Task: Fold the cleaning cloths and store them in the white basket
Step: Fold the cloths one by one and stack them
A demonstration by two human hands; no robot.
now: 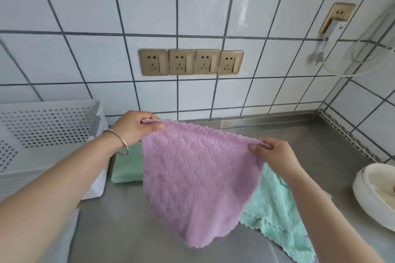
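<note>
left hand (133,127) + right hand (272,152) pinch purple cloth (192,173) top corners, hanging | risk: uneven corners, crooked fold; hem snags mint cloth (275,215) on worktop (119,230)

The purple cloth (196,179) is soft, fluffy fabric with a quilted, embossed pattern and a matt nap. The mint cloth (275,218) beside it is the same plush, matt weave with scalloped edges. The white basket (53,126) is perforated matt plastic. The tabletop (303,134) is brushed metal with a dull sheen. Behind it, the wall tiles (149,6) are smooth and glossy, and the sockets (190,62) have satin gold faceplates.
</note>
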